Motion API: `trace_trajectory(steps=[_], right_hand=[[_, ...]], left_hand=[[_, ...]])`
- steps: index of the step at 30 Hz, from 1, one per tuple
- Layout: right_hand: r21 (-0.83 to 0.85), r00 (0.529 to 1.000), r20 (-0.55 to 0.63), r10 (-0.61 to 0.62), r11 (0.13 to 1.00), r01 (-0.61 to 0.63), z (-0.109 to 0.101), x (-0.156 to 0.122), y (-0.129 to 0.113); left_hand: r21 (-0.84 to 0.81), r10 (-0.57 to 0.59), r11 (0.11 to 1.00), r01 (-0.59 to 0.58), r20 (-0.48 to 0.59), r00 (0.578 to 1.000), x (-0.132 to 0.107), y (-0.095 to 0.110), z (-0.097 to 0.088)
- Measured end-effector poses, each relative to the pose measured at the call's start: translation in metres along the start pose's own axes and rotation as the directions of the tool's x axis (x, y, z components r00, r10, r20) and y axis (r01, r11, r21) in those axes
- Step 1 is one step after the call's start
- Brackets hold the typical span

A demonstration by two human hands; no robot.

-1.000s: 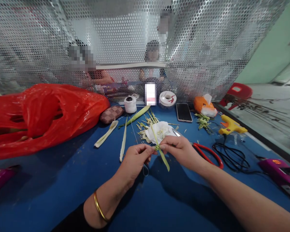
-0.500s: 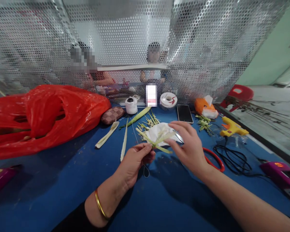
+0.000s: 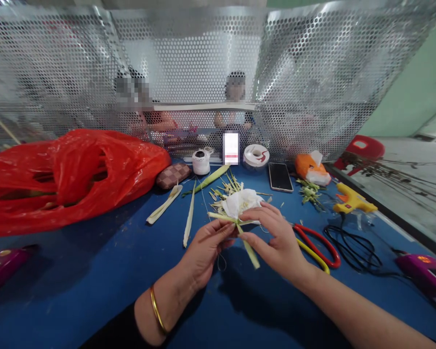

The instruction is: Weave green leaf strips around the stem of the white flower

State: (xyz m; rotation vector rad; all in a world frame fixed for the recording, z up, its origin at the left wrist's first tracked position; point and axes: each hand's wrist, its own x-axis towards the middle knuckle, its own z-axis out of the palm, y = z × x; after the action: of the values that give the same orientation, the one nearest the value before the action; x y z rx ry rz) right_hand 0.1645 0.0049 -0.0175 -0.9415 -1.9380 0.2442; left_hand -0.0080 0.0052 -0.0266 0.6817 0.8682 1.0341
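My left hand point(image 3: 208, 249) pinches several pale green leaf strips point(image 3: 252, 254) where they cross, between thumb and fingertips. One strip points left and another slants down toward me. My right hand point(image 3: 272, 237) is at the crossing from the right, its thumb and index finger apart on either side of the strips. Its fingertips are close to the strips; whether they touch is hard to tell. Below my left fingers hangs a thin thread loop point(image 3: 222, 262). Behind the hands, a crumpled white tissue point(image 3: 241, 201) lies by a pile of leaf scraps point(image 3: 232, 184).
Scissors point(image 3: 318, 245) with red and yellow handles lie beside my right hand. A yellow glue gun point(image 3: 354, 199), phone point(image 3: 280, 176), thread spool point(image 3: 201, 163), ribbon roll point(image 3: 256, 156) and orange tissue pack point(image 3: 310, 168) sit behind. A red plastic bag point(image 3: 76, 179) fills the left. People sit beyond the perforated panel.
My right hand has moved in, left and down, to the crossing. A strip that pointed right now slants down toward me. The view has shifted slightly, and the yellow scissor handle now shows.
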Motion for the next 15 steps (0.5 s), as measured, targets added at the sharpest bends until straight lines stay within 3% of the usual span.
trace_trajectory(steps=[4,8,13,15], right_hand=[[-0.042,0.997,-0.07,0.033,0.998,-0.036,-0.0012,-0.0012,-0.0025],[-0.025,0.99,0.011,0.138,0.99,-0.137,0.0024,-0.0018,-0.0057],[0.198,0.897,0.17,0.408,0.877,-0.437,0.0063,0.0001,-0.0076],[0.221,0.876,0.186,0.445,0.85,-0.478,0.0062,0.0007,-0.0069]], left_hand=[[-0.04,0.039,0.998,-0.039,-0.008,0.999,-0.002,0.0038,0.0033],[-0.009,0.072,0.997,-0.072,0.001,0.997,-0.0031,0.0062,0.0057],[0.084,0.119,0.989,-0.119,0.005,0.993,-0.002,0.0046,0.0043],[0.078,0.108,0.991,-0.11,0.025,0.994,-0.0017,0.004,0.0048]])
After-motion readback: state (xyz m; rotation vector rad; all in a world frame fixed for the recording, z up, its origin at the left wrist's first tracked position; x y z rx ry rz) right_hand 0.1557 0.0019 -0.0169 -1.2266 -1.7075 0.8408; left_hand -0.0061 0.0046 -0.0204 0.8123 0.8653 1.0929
